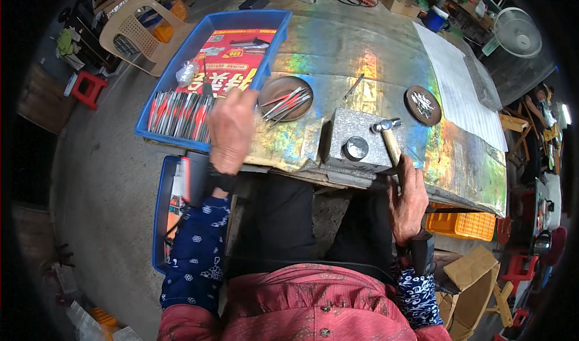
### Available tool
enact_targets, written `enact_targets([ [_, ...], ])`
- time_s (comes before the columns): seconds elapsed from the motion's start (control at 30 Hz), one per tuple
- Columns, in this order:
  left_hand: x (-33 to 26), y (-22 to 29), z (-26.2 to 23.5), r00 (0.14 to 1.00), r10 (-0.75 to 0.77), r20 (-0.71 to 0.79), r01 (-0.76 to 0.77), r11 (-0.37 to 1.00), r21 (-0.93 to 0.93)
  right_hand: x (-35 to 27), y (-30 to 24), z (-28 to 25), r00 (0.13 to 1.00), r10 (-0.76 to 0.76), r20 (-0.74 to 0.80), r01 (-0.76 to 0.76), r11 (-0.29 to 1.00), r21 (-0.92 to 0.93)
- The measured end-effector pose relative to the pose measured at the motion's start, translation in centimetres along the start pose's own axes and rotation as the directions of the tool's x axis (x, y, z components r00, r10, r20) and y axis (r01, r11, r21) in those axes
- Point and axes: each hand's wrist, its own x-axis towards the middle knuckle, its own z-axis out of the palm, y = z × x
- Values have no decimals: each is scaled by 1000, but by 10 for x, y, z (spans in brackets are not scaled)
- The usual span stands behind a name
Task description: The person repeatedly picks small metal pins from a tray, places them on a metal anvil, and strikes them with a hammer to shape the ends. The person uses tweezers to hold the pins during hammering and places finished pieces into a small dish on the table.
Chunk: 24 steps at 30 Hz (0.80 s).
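My left hand is over the right side of a blue tray, its fingers curled and smeared by motion. A dark thin piece shows beside its fingertips; I cannot tell whether they grip it. Next to that hand stands a packed row of slim red, silver and black tools. More red-and-silver tools lie in a round brown dish. My right hand is closed around the handle end of a hammer. The hammer's metal head rests over a grey speckled stone block.
On the block sits a round dark metal piece. A second dish holds small silver parts. One slim rod lies on the shiny table sheet. Around the table are a beige chair, a fan and a yellow crate.
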Motion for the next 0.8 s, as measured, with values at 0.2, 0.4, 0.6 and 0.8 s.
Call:
enact_targets([
  [0.2,4,-56,-15,984,-77,163,77,997,8,-1,0,0,1000,-3,8,3,1000,8],
  [0.4,0,-66,-2,958,-76,276,56,995,82,-1,-1,0,1000,-2,12,2,1000,-25],
  [0.6,-5,-68,2,983,-29,179,18,998,63,0,-6,-7,998,60,27,-58,998,-40],
  [0.8,0,-74,3,965,-90,244,101,994,-30,9,3,-26,998,55,12,-56,997,50],
])
